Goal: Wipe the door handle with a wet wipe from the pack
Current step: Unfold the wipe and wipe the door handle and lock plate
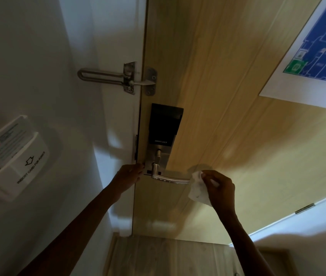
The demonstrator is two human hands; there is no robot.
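A silver lever door handle (170, 178) juts to the right from a smart lock plate (163, 134) on a light wooden door (228, 96). My right hand (219, 189) pinches a crumpled white wet wipe (198, 189) that wraps the free end of the lever. My left hand (130, 174) rests flat against the door's edge just left of the lock plate, its fingers extended and holding nothing. The wipe pack is not in view.
A metal swing-bar guard (118, 78) bridges the door and the white wall above the lock. A white key-card holder (12, 158) with a card in it hangs on the left wall. An evacuation plan (315, 50) is fixed to the door's upper right. Wooden floor shows below.
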